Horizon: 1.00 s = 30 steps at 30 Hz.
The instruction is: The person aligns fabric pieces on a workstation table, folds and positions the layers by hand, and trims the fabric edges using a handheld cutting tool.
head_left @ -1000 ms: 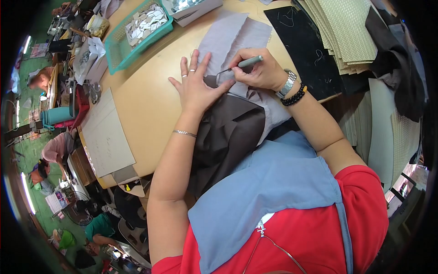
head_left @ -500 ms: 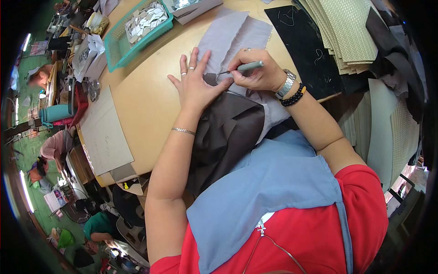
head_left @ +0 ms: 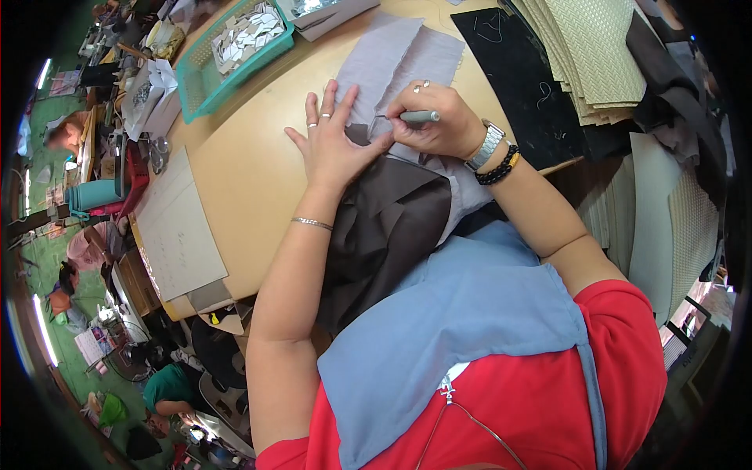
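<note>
My right hand (head_left: 439, 117) grips a grey pen (head_left: 421, 116), its thin tip down at the light lilac cloth (head_left: 380, 59). Fingers spread, my left hand (head_left: 333, 141) presses flat across the table and the edge of the cloth, its thumb close to the pen's tip. Below both hands, dark brown fabric (head_left: 392, 211) hangs in folds over the table's near edge towards my lap. A small dark patch of it shows between my left thumb and index finger. The part of the cloth under my right hand is hidden.
A teal basket (head_left: 196, 98) of small pale pieces stands at the table's far left. Grey card (head_left: 176, 227) lies at left. Right of the cloth are a black sheet (head_left: 525, 86) and stacked woven-pattern cream sheets (head_left: 595, 63). Other people sit at left, one in a green top (head_left: 168, 388).
My right hand has shifted slightly to the left with the pen, which now points more directly away from me at its back end. My left hand stays pressed in place.
</note>
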Tool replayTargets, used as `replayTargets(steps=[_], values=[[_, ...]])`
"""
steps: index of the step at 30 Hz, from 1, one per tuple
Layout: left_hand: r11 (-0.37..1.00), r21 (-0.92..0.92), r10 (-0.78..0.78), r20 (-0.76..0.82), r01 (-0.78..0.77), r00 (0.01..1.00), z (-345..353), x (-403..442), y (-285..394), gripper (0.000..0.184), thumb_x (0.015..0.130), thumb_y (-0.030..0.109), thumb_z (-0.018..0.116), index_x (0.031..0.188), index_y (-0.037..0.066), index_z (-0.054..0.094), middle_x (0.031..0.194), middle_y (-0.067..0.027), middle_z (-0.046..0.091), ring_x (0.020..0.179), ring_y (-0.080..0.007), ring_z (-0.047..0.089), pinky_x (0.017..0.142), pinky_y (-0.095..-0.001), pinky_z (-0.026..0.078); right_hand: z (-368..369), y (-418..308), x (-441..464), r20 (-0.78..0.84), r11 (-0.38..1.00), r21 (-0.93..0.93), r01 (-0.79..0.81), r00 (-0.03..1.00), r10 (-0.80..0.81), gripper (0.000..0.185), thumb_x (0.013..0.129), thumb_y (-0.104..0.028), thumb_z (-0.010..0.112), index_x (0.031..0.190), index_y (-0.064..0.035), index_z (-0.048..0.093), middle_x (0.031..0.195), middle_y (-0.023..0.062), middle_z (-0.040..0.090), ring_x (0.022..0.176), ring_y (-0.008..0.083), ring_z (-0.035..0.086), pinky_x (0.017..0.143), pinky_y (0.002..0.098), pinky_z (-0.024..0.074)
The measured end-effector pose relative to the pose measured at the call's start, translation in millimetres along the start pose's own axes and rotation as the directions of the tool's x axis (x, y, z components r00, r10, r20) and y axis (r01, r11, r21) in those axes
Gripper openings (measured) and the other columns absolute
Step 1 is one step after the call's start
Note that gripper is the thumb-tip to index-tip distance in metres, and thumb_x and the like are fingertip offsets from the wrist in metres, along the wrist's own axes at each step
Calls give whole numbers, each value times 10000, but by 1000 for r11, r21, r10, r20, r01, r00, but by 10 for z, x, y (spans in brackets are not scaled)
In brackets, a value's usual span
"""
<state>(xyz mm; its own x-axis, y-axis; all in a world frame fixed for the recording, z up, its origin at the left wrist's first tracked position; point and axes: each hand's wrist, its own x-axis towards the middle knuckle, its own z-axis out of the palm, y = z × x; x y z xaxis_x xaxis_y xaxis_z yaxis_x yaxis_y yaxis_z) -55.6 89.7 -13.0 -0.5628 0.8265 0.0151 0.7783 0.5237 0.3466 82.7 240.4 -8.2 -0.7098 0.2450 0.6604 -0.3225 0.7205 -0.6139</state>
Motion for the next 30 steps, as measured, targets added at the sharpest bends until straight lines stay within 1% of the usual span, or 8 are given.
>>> replayTargets(steps=[7,10,13,16,22,25,28,30], values=[[1000,24,-6,-6,6,1000,-8,-4,23,929,618,672,762,1420,271,518,1581,-25,336,1487,-337,205,1061,-783,75,30,19,-14,-45,998,-48,-38,998,36,124,748,-56,714,845,-79,641,768,88,665,701,282,646,659,368,528],[1000,25,-8,1,8,1000,-29,-7,47,958,607,703,756,1423,263,516,1582,-29,333,1489,-339,196,1066,-778,70,25,40,-15,-96,997,-45,-69,993,65,112,757,-57,710,853,-71,653,776,97,674,714,272,660,655,358,531],[1000,16,-6,7,6,1000,-33,-14,42,970,601,718,752,1424,260,517,1582,-34,331,1491,-340,187,1072,-773,61,-102,135,-7,-213,986,-66,-153,968,136,96,767,-59,704,856,-60,669,784,102,684,728,261,676,656,342,536],[1000,7,-7,3,7,1000,-31,-17,41,965,604,715,751,1422,259,519,1583,-37,330,1492,-341,182,1075,-771,53,-180,123,13,-223,988,6,-155,963,152,82,774,-65,704,852,-54,679,795,103,693,732,252,684,660,331,540],[1000,7,-10,4,10,1000,-34,-11,45,959,609,709,749,1422,256,520,1585,-39,327,1492,-340,183,1076,-770,52,-35,32,-24,-51,986,93,-139,988,144,92,766,-77,717,847,-56,678,792,89,690,734,255,674,676,330,541],[1000,8,-13,6,13,1000,-34,-8,44,959,608,710,748,1421,256,520,1586,-39,326,1492,-338,186,1075,-772,54,-38,34,-27,-24,985,101,-137,990,140,87,767,-76,717,840,-59,673,807,83,692,742,254,671,681,331,540],[1000,7,-13,7,13,1000,-34,-6,43,958,608,709,748,1421,256,520,1587,-37,325,1491,-336,190,1075,-772,55,-35,29,-4,-24,991,96,-93,995,95,91,754,-21,711,831,-39,665,784,86,686,721,219,681,666,305,539],[1000,9,-14,9,14,1000,-32,-6,41,958,608,709,748,1420,256,520,1587,-34,325,1492,-335,190,1075,-772,55,-22,36,-3,-18,990,97,-102,994,104,95,753,-21,711,832,-43,664,781,86,685,723,231,678,669,313,538]])
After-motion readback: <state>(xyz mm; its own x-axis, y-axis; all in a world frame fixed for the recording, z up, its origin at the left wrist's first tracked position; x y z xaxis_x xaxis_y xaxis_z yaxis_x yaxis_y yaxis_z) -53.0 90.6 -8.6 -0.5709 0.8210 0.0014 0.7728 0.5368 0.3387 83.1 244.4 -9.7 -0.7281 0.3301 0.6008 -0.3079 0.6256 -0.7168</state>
